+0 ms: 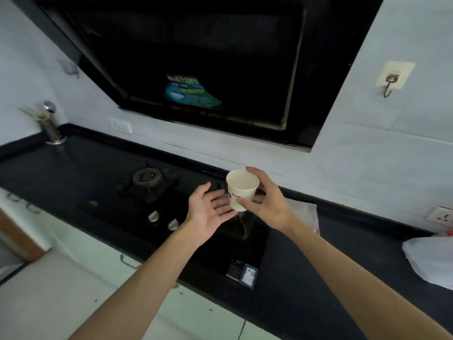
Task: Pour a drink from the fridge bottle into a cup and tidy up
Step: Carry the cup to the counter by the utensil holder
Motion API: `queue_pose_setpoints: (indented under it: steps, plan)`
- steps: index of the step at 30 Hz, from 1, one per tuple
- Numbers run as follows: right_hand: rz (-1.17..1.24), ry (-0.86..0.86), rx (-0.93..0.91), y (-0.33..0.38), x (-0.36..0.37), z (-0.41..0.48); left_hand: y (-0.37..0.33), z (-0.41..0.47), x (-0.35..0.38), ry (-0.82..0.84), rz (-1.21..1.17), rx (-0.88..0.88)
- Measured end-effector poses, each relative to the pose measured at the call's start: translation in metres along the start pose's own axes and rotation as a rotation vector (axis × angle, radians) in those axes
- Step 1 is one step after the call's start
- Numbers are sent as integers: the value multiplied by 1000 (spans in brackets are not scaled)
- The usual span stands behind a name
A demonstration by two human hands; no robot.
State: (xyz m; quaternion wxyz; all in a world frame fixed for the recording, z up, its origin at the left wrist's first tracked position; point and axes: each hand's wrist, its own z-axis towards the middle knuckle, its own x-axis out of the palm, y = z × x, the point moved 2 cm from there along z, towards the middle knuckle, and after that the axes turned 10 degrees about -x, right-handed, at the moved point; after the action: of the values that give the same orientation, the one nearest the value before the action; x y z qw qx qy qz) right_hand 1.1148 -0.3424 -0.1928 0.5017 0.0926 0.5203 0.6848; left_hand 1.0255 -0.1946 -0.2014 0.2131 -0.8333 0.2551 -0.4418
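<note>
A white paper cup (241, 188) with a small dark print is held in the air above the black hob. My right hand (266, 202) grips it from the right, thumb on the near side and fingers round the far rim. Its inside looks empty. My left hand (208, 212) is spread palm up just left of the cup, its fingertips close under the cup's base. No bottle is in view.
A black gas hob (137, 192) with two knobs sits in the dark counter (306, 278). A range hood (208, 69) hangs above. A tap (50, 123) stands at left, a white plastic bag (431, 258) lies at right, and a cloth (306, 212) lies behind my right wrist.
</note>
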Motion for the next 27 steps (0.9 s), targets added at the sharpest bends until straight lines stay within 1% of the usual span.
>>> queue_pose_setpoints:
  steps: [8, 16, 27]
  plan:
    - [13, 92, -91, 59, 105, 21, -54, -71, -83, -56, -50, 88]
    - [112, 173, -168, 108, 196, 38, -100, -133, -156, -128, -99, 191]
    - [184, 370, -275, 136, 301, 81, -148, -177, -237, -229, -179, 297]
